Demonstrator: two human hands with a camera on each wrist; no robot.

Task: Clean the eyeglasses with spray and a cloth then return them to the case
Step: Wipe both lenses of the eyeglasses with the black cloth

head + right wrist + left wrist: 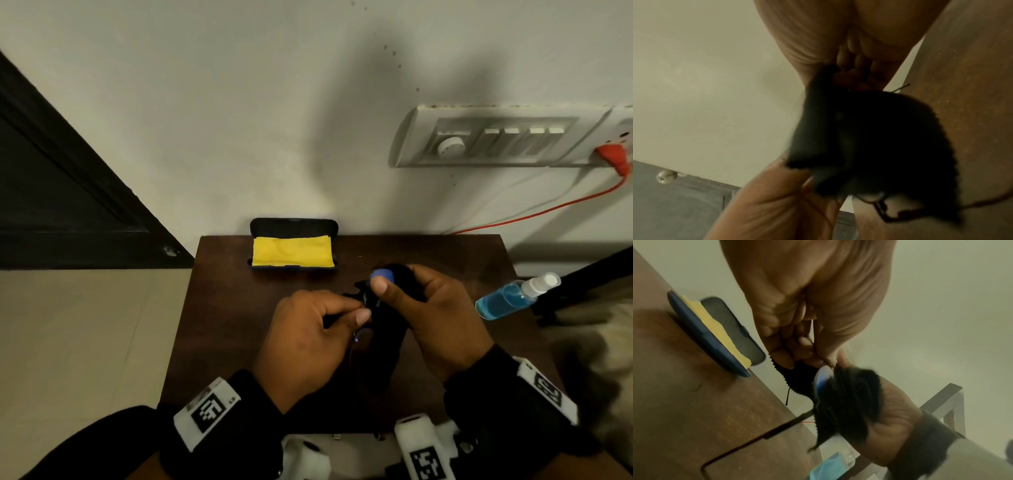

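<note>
Over the middle of the brown table (239, 308), my left hand (356, 313) pinches the thin-framed eyeglasses (381, 274) by the frame. My right hand (387, 284) grips a black cloth (387, 329) wrapped over one lens, thumb on top. In the left wrist view the lens (823, 378) shines blue beside the cloth (855, 394), and a temple arm (756, 439) trails over the table. In the right wrist view the cloth (869, 138) hides most of the glasses (879, 206). The open dark blue case (294, 226) holds a yellow cloth (291, 251) at the table's back edge.
A spray bottle (513, 296) of blue liquid lies on its side at the table's right edge. A switch panel (496, 137) with an orange plug and cable (548, 209) is on the wall behind. A dark door (51, 188) stands at the left.
</note>
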